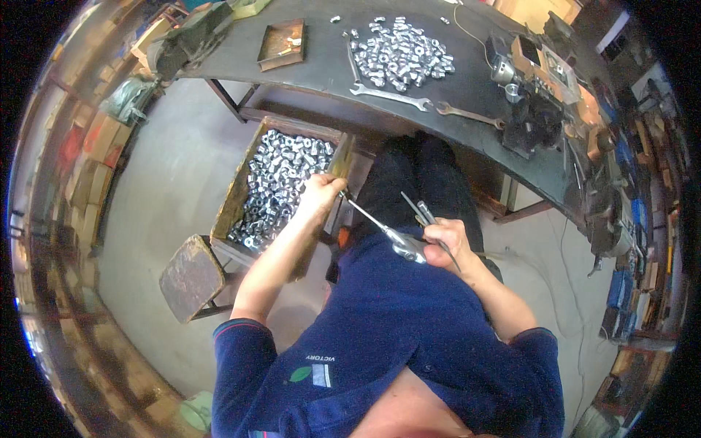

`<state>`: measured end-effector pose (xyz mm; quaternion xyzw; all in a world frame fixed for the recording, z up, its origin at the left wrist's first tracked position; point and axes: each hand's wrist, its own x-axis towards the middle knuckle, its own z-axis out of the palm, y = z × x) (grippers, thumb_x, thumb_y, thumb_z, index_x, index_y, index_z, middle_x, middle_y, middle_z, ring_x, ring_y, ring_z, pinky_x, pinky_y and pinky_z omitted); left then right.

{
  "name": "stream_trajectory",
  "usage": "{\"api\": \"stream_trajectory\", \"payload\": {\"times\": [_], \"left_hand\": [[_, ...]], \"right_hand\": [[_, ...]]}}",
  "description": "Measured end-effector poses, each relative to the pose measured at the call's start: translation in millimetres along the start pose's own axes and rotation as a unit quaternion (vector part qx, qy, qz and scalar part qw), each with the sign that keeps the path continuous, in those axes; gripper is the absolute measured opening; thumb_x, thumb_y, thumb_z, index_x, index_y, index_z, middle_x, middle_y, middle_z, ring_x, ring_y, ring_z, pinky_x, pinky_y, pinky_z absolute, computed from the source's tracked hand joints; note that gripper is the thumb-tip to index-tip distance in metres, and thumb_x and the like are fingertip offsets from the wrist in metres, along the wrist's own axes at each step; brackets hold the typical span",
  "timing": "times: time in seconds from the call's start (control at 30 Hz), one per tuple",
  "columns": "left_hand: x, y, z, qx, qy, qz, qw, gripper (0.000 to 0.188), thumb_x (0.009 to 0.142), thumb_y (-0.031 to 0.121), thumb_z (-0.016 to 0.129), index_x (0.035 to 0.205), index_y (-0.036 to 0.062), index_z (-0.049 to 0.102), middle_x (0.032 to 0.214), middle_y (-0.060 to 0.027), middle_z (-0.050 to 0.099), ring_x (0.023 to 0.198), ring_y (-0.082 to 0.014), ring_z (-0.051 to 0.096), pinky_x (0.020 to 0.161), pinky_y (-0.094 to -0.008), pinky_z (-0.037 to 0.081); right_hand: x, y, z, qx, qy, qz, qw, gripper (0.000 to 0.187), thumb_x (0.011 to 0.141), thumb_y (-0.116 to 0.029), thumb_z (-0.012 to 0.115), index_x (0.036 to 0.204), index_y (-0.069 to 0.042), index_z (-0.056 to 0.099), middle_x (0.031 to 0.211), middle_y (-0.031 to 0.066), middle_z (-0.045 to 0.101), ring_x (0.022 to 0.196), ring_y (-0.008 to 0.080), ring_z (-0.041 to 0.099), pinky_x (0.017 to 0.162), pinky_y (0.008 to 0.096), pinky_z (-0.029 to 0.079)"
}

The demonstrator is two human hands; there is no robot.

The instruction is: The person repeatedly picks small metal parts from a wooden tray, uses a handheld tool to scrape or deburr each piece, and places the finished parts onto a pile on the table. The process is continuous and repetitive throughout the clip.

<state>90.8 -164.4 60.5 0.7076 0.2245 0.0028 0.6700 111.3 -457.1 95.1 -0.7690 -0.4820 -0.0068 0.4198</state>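
Observation:
My left hand [321, 193] is closed around the upper end of a slim metal rod tool [369, 215], beside the right edge of a wooden crate. The tool slants down to a shiny rounded metal head [407, 247] near my waist. My right hand [447, 242] is closed, thumb bent, around a grey pen-shaped tool [425, 212]; a second thin rod points out next to it. Whether my right fingers also touch the shiny head I cannot tell. The crate [232, 190] is filled with shiny metal fittings [281, 175].
Ahead stands a dark workbench [321, 66] with a heap of metal fittings [401, 55], open-end wrenches [391, 96] and a shallow tray [282, 44]. A worn stool [191, 279] stands at left. Small machines [522, 66] crowd the bench's right end; cables trail on the floor.

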Motion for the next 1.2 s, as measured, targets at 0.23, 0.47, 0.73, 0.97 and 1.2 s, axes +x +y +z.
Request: {"api": "stream_trajectory", "payload": {"times": [0.23,0.47,0.73,0.97,1.2], "left_hand": [[-1.8,-11.4,1.5,-0.038,-0.016,-0.040,0.998,0.017,0.080,0.017,0.060,0.082,0.0002,0.064,0.050,0.0028,0.045,0.035,-0.0056,0.032,0.033,-0.0234,0.022],[-8.2,-1.2,-3.9,0.036,-0.006,-0.034,0.999,0.030,0.079,0.021,0.061,0.087,-0.0073,0.065,0.059,-0.0064,0.057,0.052,-0.0125,0.051,0.049,-0.0281,0.040],[-44.6,32.9,-13.8,0.003,-0.031,-0.027,0.999,0.027,0.083,0.023,0.060,0.090,-0.0028,0.065,0.062,-0.0018,0.056,0.043,-0.0075,0.042,0.039,-0.0229,0.032],[-54.2,64.0,-17.0,-0.247,-0.158,0.091,0.952,0.021,0.086,0.011,0.060,0.100,-0.0038,0.059,0.070,-0.0080,0.062,0.054,-0.0171,0.059,0.053,-0.0296,0.050],[-53.9,66.7,-9.8,-0.126,-0.182,0.129,0.967,0.022,0.085,0.011,0.061,0.100,-0.0052,0.060,0.071,-0.0108,0.063,0.057,-0.0191,0.061,0.056,-0.0314,0.052]], "right_hand": [[1.3,-3.1,-2.8,0.033,-0.010,0.019,0.999,0.036,0.065,-0.031,0.063,0.057,-0.006,0.038,0.054,0.0106,0.040,0.048,0.0281,0.045,0.044,0.0369,0.033],[1.2,-2.6,0.2,0.026,-0.018,0.042,0.999,0.025,0.059,-0.021,0.059,0.056,-0.004,0.041,0.054,0.0125,0.044,0.050,0.0292,0.047,0.045,0.0371,0.035],[14.8,9.6,14.6,0.057,-0.018,-0.010,0.998,0.009,0.058,-0.005,0.060,0.058,-0.004,0.051,0.056,0.0117,0.049,0.050,0.0287,0.052,0.044,0.0378,0.038],[90.2,-36.2,10.5,-0.031,-0.072,-0.107,0.991,0.019,0.061,-0.022,0.065,0.059,-0.009,0.051,0.056,0.0096,0.051,0.053,0.0302,0.054,0.046,0.0408,0.040],[92.2,-37.5,19.4,-0.055,-0.111,-0.034,0.992,0.021,0.058,-0.020,0.064,0.049,-0.009,0.048,0.052,0.0124,0.054,0.048,0.0320,0.055,0.044,0.0422,0.041]]}}
